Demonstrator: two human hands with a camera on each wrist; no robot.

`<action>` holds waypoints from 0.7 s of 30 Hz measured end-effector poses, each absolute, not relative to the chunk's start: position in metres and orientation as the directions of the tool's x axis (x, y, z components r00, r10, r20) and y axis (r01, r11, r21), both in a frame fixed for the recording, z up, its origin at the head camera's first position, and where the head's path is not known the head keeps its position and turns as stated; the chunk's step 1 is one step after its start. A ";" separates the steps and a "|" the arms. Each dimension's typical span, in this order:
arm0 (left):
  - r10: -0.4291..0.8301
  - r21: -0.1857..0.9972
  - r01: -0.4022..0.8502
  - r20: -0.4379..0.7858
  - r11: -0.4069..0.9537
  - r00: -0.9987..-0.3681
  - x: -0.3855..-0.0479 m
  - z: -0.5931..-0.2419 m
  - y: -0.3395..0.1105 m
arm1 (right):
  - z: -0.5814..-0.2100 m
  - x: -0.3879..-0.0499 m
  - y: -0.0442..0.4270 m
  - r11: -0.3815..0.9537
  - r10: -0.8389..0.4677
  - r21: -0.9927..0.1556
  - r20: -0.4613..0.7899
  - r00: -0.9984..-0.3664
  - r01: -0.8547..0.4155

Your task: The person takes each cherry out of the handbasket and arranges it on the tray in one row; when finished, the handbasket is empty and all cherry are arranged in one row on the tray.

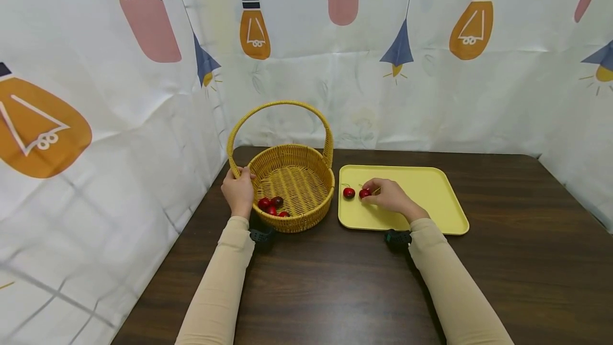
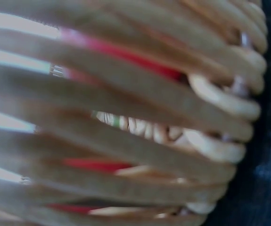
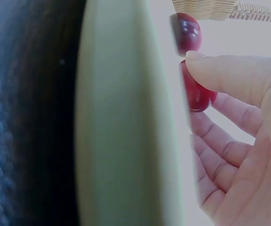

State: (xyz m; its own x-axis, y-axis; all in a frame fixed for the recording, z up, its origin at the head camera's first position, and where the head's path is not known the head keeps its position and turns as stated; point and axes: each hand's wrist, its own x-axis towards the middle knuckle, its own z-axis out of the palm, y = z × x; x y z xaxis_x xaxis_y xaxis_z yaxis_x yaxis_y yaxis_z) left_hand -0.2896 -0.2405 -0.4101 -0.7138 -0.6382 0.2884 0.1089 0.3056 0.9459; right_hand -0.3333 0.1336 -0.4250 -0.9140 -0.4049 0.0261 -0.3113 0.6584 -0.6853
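Note:
A yellow wicker basket (image 1: 311,221) with a tall arched handle stands on the table, with several red cherries (image 1: 272,210) at its near left side. My left hand (image 1: 239,194) grips the basket's left rim at the foot of the handle; its wrist view shows only the weave close up, with red behind the gaps. Over the yellow tray (image 1: 421,185), my right hand (image 1: 390,196) pinches a cherry (image 3: 199,92) between thumb and fingers. Another cherry (image 1: 348,193) lies on the tray just left of it. Whether the pinched cherry still touches the tray cannot be seen.
The dark wooden table (image 1: 335,286) carries the basket at the left and the tray right beside it. Behind and at the left hangs a white curtain (image 1: 306,84) printed with lamps. A dark wrist device sits at each sleeve cuff.

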 end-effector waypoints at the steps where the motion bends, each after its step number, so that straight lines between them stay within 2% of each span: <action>1: -0.638 0.946 0.110 0.289 0.305 -0.714 -0.289 -0.410 -0.240 | -0.425 -0.334 0.134 0.658 -0.406 -0.685 0.026 -0.914 -0.312; 15: -0.645 0.955 0.104 0.265 0.277 -0.717 -0.292 -0.410 -0.242 | -0.421 -0.335 0.136 0.643 -0.404 -0.702 0.028 -0.914 -0.305; 21: -0.641 0.956 0.109 0.264 0.273 -0.721 -0.291 -0.410 -0.241 | -0.420 -0.335 0.138 0.636 -0.328 -0.696 0.148 -0.933 -0.334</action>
